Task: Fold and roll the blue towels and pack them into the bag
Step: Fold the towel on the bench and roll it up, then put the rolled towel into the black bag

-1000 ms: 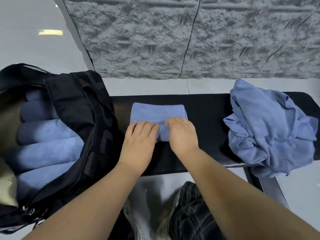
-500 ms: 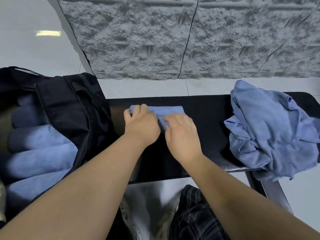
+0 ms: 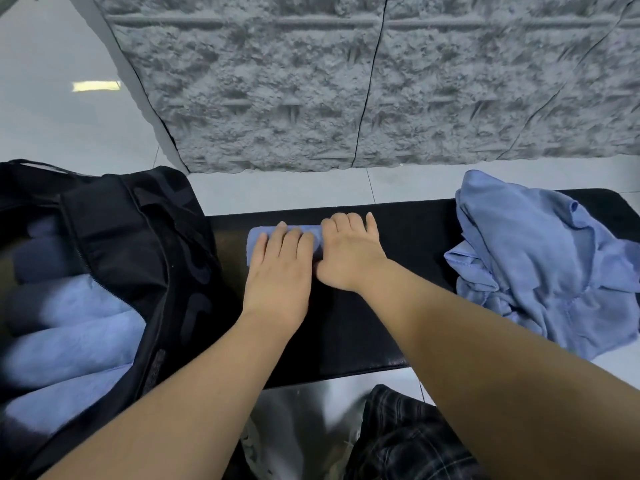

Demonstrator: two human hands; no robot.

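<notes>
Both hands are now pressing farther toward the bench's (image 3: 415,306) far edge than a second ago, and the flat panel of towel that was lying ahead of them is gone, wound into the roll. That rolled towel (image 3: 258,237) is lying near the far edge of the bench, left of its middle, with the left hand (image 3: 277,271) resting flat on it, fingers straight and close together, and the right hand (image 3: 349,254) pressing beside it, fingers slightly spread. To finish well, I judge both palms should be keeping even downward pressure so the roll is staying tight and its ends level before lifting. At the bench's left end the black bag (image 3: 145,258) is standing open, holding several rolled blue towels (image 3: 76,337) side by side. A crumpled towel pile (image 3: 540,265) is waiting at the right end.
</notes>
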